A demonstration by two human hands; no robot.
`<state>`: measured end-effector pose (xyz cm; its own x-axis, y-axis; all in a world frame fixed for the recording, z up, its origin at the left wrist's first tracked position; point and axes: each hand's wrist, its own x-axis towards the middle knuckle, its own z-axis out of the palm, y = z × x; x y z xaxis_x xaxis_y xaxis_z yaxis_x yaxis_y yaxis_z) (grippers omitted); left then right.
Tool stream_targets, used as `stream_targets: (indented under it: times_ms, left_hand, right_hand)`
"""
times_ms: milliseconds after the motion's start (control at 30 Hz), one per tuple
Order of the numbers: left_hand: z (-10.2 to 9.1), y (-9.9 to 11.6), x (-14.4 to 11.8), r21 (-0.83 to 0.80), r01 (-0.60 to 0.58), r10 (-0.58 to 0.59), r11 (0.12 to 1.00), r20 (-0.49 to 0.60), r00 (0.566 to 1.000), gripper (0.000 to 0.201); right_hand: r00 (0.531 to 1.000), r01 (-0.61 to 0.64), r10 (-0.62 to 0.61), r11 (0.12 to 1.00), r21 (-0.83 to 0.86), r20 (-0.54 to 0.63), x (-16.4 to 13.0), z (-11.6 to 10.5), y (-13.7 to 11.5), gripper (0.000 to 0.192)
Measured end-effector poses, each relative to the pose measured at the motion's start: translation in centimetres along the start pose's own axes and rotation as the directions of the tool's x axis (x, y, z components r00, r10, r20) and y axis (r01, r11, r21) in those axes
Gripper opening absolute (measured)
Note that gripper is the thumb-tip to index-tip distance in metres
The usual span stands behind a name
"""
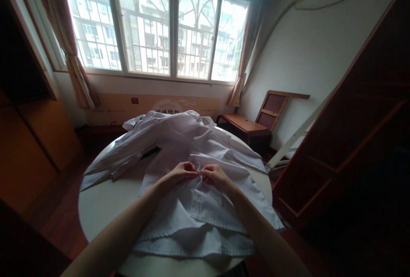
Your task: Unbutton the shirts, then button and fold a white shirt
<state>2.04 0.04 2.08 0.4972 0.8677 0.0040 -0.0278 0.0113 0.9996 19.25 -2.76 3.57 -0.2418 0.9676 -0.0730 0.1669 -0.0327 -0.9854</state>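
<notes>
Pinching the front edges of a white cotton button-up shirt (198, 183) together, a person leans over a round white table (99, 208) in a dim room. The left hand (181, 173) and the right hand (215, 175) meet near the middle of the garment, each with fingers curled narrow on a fold of cloth along the front opening, knuckles almost touching. The grip looks suited to working a button or closing the placket, though any button is too small to make out.

The shirt lies spread flat across the tabletop, hem toward six o'clock and hanging slightly past the near rim, collar toward twelve o'clock, one sleeve trailing off to nine o'clock; laid out this way, the front stays open to both hands.

Beyond the table at twelve o'clock, a long tan cardboard panel (150, 106) leans against the wall beneath the window; it carries a red square mark and dark Chinese characters, partly hidden by the shirt and not fully readable. Above it, a wide barred window (153, 25) shows pale apartment blocks, framed by brownish tied-back curtains (73, 54). At two o'clock stands a low reddish-brown wooden bench (246, 124) with a framed panel propped behind it.
</notes>
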Motion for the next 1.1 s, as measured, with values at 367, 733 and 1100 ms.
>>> stream_targets:
  times_ms: [367, 733, 1100]
  left_hand:
    - [-0.08, -0.19, 0.3, 0.038, -0.005, 0.004, 0.999, 0.002, 1.0, 0.031]
    - [0.04, 0.1, -0.08, 0.018, -0.002, 0.002, 1.0, 0.002, 1.0, 0.034]
    - [0.07, -0.3, -0.03, -0.072, -0.003, 0.004, 0.997, 0.004, 1.0, 0.031]
  right_hand:
    - [0.999, -0.018, 0.019, 0.999, -0.044, 0.037, -0.09, -0.06, -0.08, 0.006]
    - [0.999, -0.003, 0.006, 0.996, -0.087, 0.038, -0.12, -0.17, -0.19, 0.011]
    - [0.999, 0.018, -0.016, 0.999, -0.037, 0.05, -0.3, 0.0, -0.06, 0.011]
